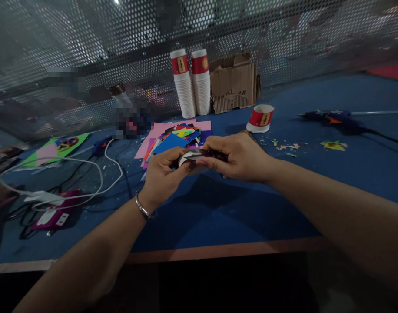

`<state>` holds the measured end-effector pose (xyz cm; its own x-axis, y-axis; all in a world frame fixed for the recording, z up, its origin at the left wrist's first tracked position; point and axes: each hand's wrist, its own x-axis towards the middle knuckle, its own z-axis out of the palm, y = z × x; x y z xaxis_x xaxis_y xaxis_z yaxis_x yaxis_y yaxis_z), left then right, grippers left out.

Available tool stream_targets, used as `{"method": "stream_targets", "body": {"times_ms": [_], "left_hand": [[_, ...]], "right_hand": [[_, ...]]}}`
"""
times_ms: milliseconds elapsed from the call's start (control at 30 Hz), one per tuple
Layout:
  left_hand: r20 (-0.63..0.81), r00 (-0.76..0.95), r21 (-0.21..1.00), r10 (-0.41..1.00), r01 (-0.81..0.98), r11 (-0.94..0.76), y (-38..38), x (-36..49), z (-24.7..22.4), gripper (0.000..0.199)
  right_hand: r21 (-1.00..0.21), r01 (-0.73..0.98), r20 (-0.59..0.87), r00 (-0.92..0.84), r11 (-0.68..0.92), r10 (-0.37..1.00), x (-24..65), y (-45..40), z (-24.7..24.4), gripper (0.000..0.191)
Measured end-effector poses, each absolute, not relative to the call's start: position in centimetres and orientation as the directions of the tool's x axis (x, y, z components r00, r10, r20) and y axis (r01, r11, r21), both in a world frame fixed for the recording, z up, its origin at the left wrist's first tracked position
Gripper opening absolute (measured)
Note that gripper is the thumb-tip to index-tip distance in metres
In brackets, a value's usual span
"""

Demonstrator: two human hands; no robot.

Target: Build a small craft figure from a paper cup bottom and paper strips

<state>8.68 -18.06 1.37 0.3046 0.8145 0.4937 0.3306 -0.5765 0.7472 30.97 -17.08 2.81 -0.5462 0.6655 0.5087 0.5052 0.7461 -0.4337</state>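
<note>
Blade (195, 156) gripped in right hand (240, 156) could slip and nick left hand (166, 174), which pinches white piece (185, 159) just beside it above worktop (218, 221), because both grips sit so close.

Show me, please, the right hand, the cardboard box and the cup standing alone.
Right hand (242, 154), head view: middle of the hand.
Cardboard box (234, 84), head view: its front side.
Cup standing alone (259, 117), head view: its red band.
</note>
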Motion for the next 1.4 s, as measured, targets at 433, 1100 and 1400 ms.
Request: {"method": "stream_targets", "body": {"times_ms": [433, 1100, 1400], "left_hand": [[0.529, 0.297, 0.710, 0.795, 0.359, -0.606, -18.1, 8.6, 1.9, 0.010], [0.158, 0.364, 0.929, 0.918, 0.261, -0.263, -17.6, 9.0, 1.4, 0.043], [0.262, 0.482, 0.548, 0.836, 0.639, -0.540, -17.5, 9.5, 0.4, 0.011]], "right_hand": [[-0.312, 0.571, 0.511, -0.573, 0.759, 0.641, 30.9, -17.1, 2.8, 0.041], [-0.598, 0.450, 0.478, -0.464, 0.663, 0.746, 30.8, -16.5, 2.4, 0.055], [-0.666, 0.502, 0.373, -0.416, 0.552, 0.829, 30.8, -15.9, 2.3, 0.059]]}}
